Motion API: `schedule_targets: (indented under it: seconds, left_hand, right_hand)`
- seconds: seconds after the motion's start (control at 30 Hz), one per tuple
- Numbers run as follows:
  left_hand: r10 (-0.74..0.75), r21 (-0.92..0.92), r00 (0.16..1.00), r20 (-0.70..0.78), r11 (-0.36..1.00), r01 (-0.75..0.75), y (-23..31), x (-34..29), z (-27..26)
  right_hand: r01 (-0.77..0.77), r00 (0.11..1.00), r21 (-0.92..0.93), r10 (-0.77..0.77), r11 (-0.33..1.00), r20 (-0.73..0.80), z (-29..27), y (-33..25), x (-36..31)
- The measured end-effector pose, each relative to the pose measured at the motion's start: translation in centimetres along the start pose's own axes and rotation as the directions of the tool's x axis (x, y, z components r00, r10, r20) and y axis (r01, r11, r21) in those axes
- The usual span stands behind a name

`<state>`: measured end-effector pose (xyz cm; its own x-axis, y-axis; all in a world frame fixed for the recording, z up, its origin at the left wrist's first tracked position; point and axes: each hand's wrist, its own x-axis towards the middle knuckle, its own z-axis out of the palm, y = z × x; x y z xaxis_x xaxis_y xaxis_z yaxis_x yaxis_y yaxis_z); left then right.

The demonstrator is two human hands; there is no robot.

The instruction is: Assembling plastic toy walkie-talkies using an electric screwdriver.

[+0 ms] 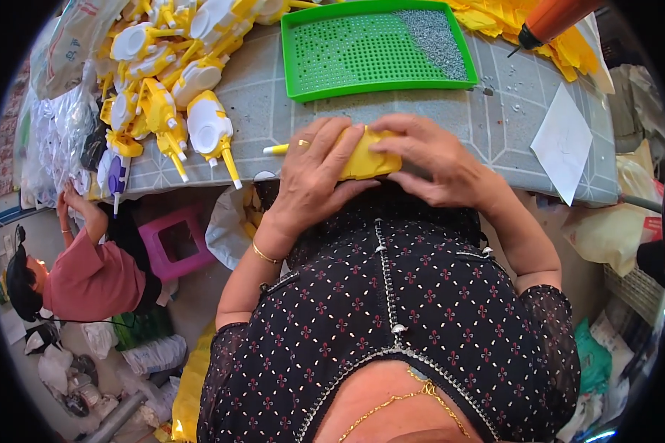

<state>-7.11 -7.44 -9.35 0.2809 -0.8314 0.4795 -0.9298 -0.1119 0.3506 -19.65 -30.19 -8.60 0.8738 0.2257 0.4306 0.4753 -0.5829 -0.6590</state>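
Close to my body, at the table's near edge, I hold a yellow plastic housing [363,162] between both hands. My left hand [310,166] is wrapped over its left side, a ring on one finger. A yellow stem with a white tip [275,149] pokes out to the left, past that hand. My right hand [430,159] grips the right side with bent fingers, its fingertips on the yellow top. The underside of the housing is hidden. Left of my hands lies a similar yellow piece with a white rounded face [211,129].
A green perforated tray [303,94] with many small screws [436,40] stands beyond my hands. Yellow-and-white pieces [162,66] are heaped left. An orange electric screwdriver [558,21] hangs upper right, above yellow parts. White paper [561,144] lies right. Another person [96,280] sits left beside a pink stool [174,244].
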Motion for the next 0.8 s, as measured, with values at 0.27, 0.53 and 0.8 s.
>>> schedule_targets:
  seconds: [0.27,0.53,0.8]
  left_hand:
    - [-0.131,-0.042,0.973,-0.192,0.991,0.125,-0.6,0.3,0.4]
    - [-0.05,0.093,0.995,-0.083,0.994,0.057,-0.1,1.6,1.2]
    - [-0.093,0.118,0.995,-0.029,0.988,0.095,-0.3,2.0,0.9]
  right_hand:
    - [-0.265,0.946,-0.193,0.216,0.945,-0.241,-4.6,0.9,-1.5]
    - [-0.468,0.442,-0.33,-0.107,0.82,-0.891,-14.7,3.3,-1.6]
    - [-0.078,0.683,0.102,0.128,0.992,-0.719,-16.8,2.9,4.8]
